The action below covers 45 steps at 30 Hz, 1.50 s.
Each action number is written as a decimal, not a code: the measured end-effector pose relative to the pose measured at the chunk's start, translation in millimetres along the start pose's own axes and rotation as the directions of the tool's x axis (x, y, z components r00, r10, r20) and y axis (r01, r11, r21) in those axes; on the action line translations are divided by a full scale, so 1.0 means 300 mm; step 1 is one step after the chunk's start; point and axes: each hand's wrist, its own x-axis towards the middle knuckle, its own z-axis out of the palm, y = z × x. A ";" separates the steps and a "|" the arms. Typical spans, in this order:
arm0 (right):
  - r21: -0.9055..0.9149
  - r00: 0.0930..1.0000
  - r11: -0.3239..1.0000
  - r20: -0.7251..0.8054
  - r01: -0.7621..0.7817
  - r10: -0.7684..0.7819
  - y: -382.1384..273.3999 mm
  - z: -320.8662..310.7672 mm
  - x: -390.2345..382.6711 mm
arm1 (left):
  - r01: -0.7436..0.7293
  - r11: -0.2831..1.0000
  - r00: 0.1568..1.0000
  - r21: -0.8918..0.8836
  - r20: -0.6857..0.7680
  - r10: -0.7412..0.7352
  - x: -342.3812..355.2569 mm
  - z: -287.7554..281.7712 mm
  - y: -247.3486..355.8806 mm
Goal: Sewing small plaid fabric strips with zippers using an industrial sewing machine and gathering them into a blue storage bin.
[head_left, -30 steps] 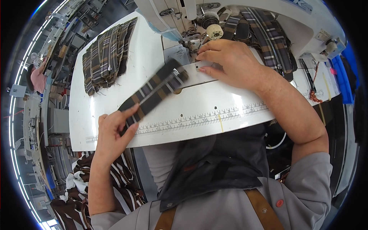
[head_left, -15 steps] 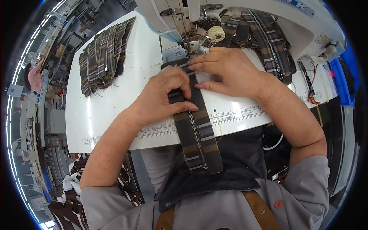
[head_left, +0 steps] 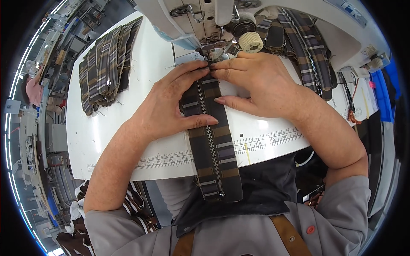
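A long plaid zipper strip [head_left: 213, 149] lies lengthwise under the sewing machine [head_left: 213, 25], its near end hanging over the table's front edge. My left hand [head_left: 173, 98] rests on it with fingers spread, the fingertips by the needle area and the thumb across the zipper teeth. Beside it, my right hand [head_left: 260, 81] lies flat, its fingertips on the strip's far end near the presser foot and its thumb at the strip's right edge. Both hands press from above rather than wrap round the cloth. The strip's far end is partly hidden by fingers.
A pile of plaid zipper pieces [head_left: 106, 68] lies at the left of the white table [head_left: 124, 141]. More plaid zipper strips [head_left: 305, 51] lie at right, under the machine's arm. A printed ruler [head_left: 171, 160] runs along the front edge. Dark tweezers [head_left: 347, 91] and blue bins [head_left: 382, 96] are far right.
My left fingers have uncurled and reached forward to the needle area, beside my right fingertips. The strip's near end has swung slightly left. My right hand stays nearly in place.
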 end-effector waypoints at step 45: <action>-0.006 0.998 0.999 0.037 -0.049 0.049 -0.014 -0.004 0.004 | 0.005 0.997 0.994 0.072 -0.107 0.003 -0.004 0.024 -0.009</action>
